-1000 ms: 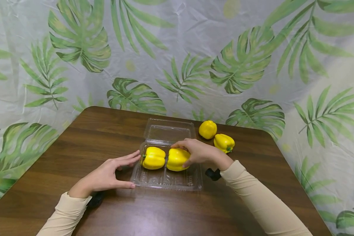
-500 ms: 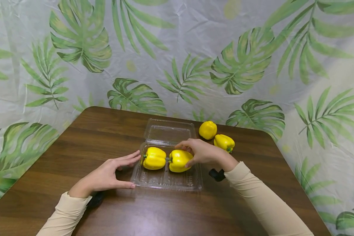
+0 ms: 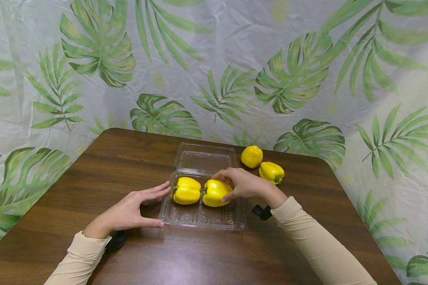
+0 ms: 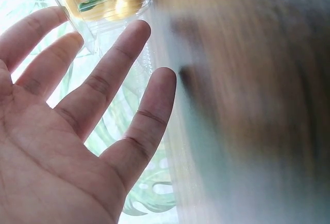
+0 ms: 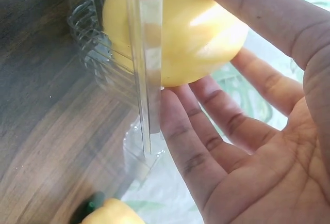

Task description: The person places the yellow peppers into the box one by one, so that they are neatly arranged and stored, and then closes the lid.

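Note:
A clear plastic clamshell container (image 3: 221, 226) lies with its lid folded back, two yellow bell peppers side by side in its far half. My right hand (image 3: 244, 183) grips the right bell pepper (image 3: 214, 193), thumb on the near side and fingers behind; the right wrist view shows this bell pepper (image 5: 201, 33) between thumb and fingers. The left bell pepper (image 3: 186, 191) has its green stem pointing left. My left hand (image 3: 130, 209) is at the container's left side, fingers extended and thumb by the near left corner. In the left wrist view its fingertips (image 4: 139, 30) are by the container wall.
Two more yellow bell peppers, one upright-looking (image 3: 251, 156) and one on its side (image 3: 271, 172), lie on the brown wooden table (image 3: 128, 152) right of the open lid (image 3: 205, 156). A leaf-patterned curtain (image 3: 228, 51) hangs behind the table.
The right bell pepper shifted slightly right, then slightly back left, with my right hand on it. Its stem now shows beside the left bell pepper. My left hand has stayed in place.

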A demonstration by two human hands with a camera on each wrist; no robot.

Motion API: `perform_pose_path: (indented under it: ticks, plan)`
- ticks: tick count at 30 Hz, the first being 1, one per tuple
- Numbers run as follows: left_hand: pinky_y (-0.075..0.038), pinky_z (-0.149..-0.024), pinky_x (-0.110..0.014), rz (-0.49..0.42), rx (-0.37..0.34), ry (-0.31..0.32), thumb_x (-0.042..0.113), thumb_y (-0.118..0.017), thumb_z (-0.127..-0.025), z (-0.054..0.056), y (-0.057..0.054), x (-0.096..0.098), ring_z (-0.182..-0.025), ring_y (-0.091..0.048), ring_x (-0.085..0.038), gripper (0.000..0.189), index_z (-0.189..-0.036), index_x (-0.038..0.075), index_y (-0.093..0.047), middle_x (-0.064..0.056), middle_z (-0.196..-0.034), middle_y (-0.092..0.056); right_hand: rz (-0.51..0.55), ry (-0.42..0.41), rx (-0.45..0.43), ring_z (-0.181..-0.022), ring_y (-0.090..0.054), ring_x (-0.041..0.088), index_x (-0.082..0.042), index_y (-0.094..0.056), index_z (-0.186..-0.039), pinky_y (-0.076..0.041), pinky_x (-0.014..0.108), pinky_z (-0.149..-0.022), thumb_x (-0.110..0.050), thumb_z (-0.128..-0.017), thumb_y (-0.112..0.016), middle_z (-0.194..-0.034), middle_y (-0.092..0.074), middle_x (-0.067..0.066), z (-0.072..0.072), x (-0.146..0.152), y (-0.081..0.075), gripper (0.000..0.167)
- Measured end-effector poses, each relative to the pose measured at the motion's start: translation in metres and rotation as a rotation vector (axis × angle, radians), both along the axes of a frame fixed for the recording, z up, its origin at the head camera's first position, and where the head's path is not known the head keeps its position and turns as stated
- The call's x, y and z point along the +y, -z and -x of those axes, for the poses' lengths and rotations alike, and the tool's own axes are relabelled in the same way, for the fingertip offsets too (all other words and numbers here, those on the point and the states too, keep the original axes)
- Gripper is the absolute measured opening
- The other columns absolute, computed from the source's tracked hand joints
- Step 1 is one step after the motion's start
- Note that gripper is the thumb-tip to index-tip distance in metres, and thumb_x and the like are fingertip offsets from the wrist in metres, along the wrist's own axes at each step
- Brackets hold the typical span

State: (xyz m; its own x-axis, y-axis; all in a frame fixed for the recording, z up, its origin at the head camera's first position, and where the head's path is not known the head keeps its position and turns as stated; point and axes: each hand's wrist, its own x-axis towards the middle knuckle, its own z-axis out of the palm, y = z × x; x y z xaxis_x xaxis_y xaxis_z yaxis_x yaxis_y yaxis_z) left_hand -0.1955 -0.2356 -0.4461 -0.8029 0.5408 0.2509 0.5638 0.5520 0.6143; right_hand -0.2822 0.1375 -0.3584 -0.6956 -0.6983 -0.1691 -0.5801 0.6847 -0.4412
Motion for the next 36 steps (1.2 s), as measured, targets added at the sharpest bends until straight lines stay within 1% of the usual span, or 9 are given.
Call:
perform_pose_path:
  ticks: [5,8,12,15,17,22,26,30,36]
  plan:
    - [-0.060,-0.097,-0.041,0.001,0.001,-0.002,0.044,-0.095,-0.081,0.000,0.000,0.000,-0.147,-0.056,-0.031,0.092,-0.160,0.020,-0.054,-0.002,-0.173,-0.042,0.018,-0.005,-0.004,-0.124,-0.064,0.026,-0.017,-0.062,-0.151,-0.054,0.045,-0.107,-0.024,-0.088,-0.091,-0.139,-0.068,0.009,-0.001,0.001,-0.001,0.070]
    - [-0.060,-0.097,-0.042,0.001,-0.001,-0.001,0.044,-0.095,-0.081,0.000,-0.001,0.001,-0.147,-0.056,-0.031,0.092,-0.160,0.019,-0.054,-0.002,-0.173,-0.042,0.040,0.014,-0.027,-0.129,-0.063,0.027,-0.017,-0.061,-0.151,-0.053,0.047,-0.111,-0.024,-0.089,-0.091,-0.141,-0.067,0.008,-0.001,0.004,-0.003,0.069]
    - [-0.060,-0.096,-0.041,0.000,0.000,0.000,0.044,-0.095,-0.081,0.000,-0.001,0.001,-0.147,-0.056,-0.031,0.092,-0.160,0.019,-0.054,-0.002,-0.173,-0.042,0.065,0.053,-0.049,-0.131,-0.062,0.028,-0.018,-0.060,-0.152,-0.052,0.049,-0.113,-0.026,-0.090,-0.090,-0.141,-0.066,0.008,-0.001,0.009,-0.007,0.069]
    - [-0.060,-0.096,-0.040,0.000,0.002,0.001,0.043,-0.095,-0.081,0.000,-0.002,0.001,-0.147,-0.056,-0.031,0.092,-0.159,0.019,-0.054,-0.002,-0.173,-0.042,0.069,0.082,-0.052,-0.133,-0.061,0.028,-0.020,-0.058,-0.153,-0.052,0.050,-0.113,-0.029,-0.092,-0.088,-0.142,-0.065,0.007,-0.001,0.014,-0.011,0.069]
    - [-0.059,-0.096,-0.039,0.000,0.001,0.000,0.043,-0.095,-0.081,0.000,-0.002,0.001,-0.147,-0.056,-0.031,0.091,-0.159,0.019,-0.055,-0.002,-0.172,-0.042,0.076,0.087,-0.046,-0.135,-0.061,0.030,-0.019,-0.057,-0.154,-0.051,0.051,-0.113,-0.029,-0.093,-0.087,-0.144,-0.064,0.008,0.000,0.017,-0.014,0.068]
    - [-0.059,-0.096,-0.040,0.000,0.004,0.000,0.043,-0.095,-0.081,0.000,-0.002,0.001,-0.147,-0.056,-0.031,0.091,-0.159,0.018,-0.055,-0.002,-0.172,-0.042,0.107,0.092,-0.032,-0.136,-0.060,0.036,-0.013,-0.057,-0.153,-0.052,0.053,-0.113,-0.025,-0.096,-0.084,-0.146,-0.063,0.015,0.006,0.028,-0.019,0.065]
    - [-0.060,-0.096,-0.040,-0.001,0.006,0.002,0.044,-0.095,-0.081,0.000,-0.002,0.000,-0.147,-0.056,-0.031,0.091,-0.159,0.018,-0.055,-0.002,-0.172,-0.043,0.129,0.115,-0.004,-0.136,-0.059,0.040,-0.012,-0.059,-0.152,-0.052,0.057,-0.112,-0.025,-0.097,-0.082,-0.145,-0.062,0.016,0.013,0.039,-0.021,0.061]
    - [-0.059,-0.096,-0.039,-0.002,0.006,0.001,0.044,-0.095,-0.081,0.000,-0.001,0.001,-0.146,-0.057,-0.031,0.091,-0.159,0.019,-0.055,-0.002,-0.172,-0.043,0.112,0.134,0.057,-0.138,-0.058,0.042,-0.011,-0.061,-0.151,-0.049,0.061,-0.113,-0.026,-0.099,-0.081,-0.146,-0.061,0.018,0.021,0.053,-0.021,0.058]
    - [-0.059,-0.097,-0.039,-0.004,0.000,-0.008,0.045,-0.095,-0.081,-0.001,0.000,0.000,-0.146,-0.057,-0.030,0.091,-0.159,0.020,-0.055,-0.001,-0.172,-0.043,0.092,0.199,0.088,-0.141,-0.055,0.045,-0.009,-0.059,-0.152,-0.048,0.063,-0.115,-0.029,-0.101,-0.077,-0.155,-0.056,0.020,0.031,0.072,-0.020,0.057]
